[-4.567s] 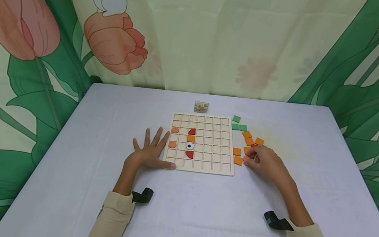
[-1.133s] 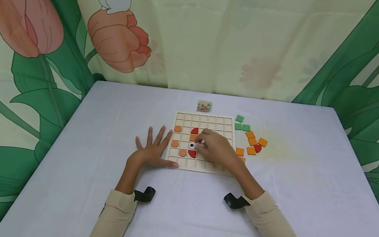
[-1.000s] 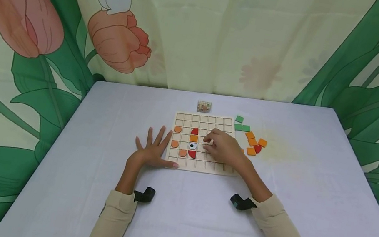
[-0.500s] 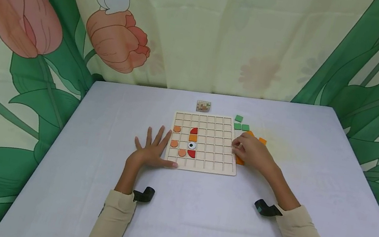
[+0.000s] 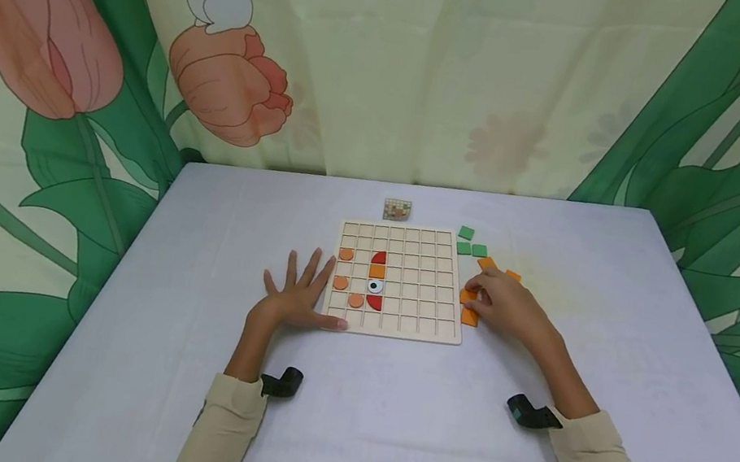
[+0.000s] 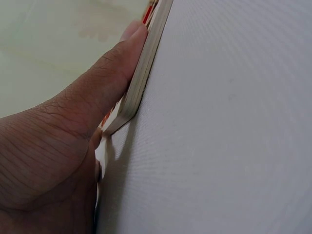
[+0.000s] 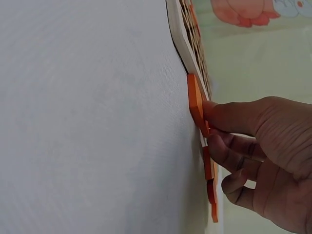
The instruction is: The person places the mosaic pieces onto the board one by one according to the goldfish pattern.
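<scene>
My left hand (image 5: pixel 294 302) lies with fingers spread at the left side of a wooden grid board (image 5: pixel 411 335); its thumb rests on the near-left corner. In the left wrist view that thumb (image 6: pixel 109 73) runs along the board's edge. Set in the grid are several light-orange discs (image 5: pixel 355 300), an orange square (image 5: pixel 377 271), an eye tile (image 5: pixel 375 286) and two red quarter-round tiles (image 5: pixel 374 303). Just right of the board, my right hand (image 5: pixel 513 306) pinches an orange square tile (image 5: pixel 467 296) between thumb and fingertips. Another orange tile (image 7: pixel 194 97) lies nearest the right wrist camera.
Green square tiles (image 5: pixel 463 248) lie by the board's far-right corner. More orange tiles (image 5: pixel 486 263) are partly hidden behind the right hand. A small patterned card (image 5: pixel 397 209) sits beyond the board on the white-covered table (image 5: pixel 379 431).
A third light-orange disc has been set in the board's lower left. My right hand has since moved off the grid to the orange tiles on the right. The left hand stays put.
</scene>
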A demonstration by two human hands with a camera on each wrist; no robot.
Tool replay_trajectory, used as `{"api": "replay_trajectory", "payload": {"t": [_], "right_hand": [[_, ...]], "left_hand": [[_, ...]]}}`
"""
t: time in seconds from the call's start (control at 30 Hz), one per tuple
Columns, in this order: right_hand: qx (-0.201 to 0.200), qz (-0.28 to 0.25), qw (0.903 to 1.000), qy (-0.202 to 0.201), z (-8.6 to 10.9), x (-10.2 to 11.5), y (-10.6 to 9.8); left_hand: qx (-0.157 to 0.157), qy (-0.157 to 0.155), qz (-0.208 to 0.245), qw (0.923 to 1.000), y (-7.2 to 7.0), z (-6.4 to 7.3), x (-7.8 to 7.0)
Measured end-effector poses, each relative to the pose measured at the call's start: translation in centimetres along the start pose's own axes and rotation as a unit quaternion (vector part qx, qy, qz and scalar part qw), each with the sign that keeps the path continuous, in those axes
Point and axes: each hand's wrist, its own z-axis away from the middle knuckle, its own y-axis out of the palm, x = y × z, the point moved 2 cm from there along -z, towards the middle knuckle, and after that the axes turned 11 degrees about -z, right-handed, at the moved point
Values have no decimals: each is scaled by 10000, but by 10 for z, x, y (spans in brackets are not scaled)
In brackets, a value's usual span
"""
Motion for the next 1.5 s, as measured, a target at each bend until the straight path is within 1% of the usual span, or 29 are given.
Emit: {"api": "replay_trajectory", "payload": {"t": [0.3, 0.57, 0.77, 0.93, 1.07, 1.27, 1.37, 1.5], "right_hand": [[132, 46, 9998, -128, -3, -1, 0], [87, 74, 9994, -312, -6, -6, 2], [-97, 184, 9987, -456, -10, -5, -1], [-177, 270, 9986, -423, -14, -1, -5], [-112, 235, 9986, -463, -18, 4, -5], [31, 64, 9973, -730, -27, 14, 1], [74, 67, 9954, -957, -32, 20, 6], [170, 113, 9939, -1087, -39, 28, 14]], "left_hand": [[-12, -9, -8, 10000, 0, 2, -1], [-8, -23, -31, 10000, 0, 1, 1], [-3, -31, -5, 10000, -1, 0, 2], [-25, -24, -26, 10000, -1, 0, 3], [-32, -7, 0, 10000, 0, 0, 3], [-44, 14, 56, 10000, 0, 0, 2], [-26, 1, 46, 10000, 0, 0, 2], [8, -18, 0, 10000, 0, -1, 1]]}}
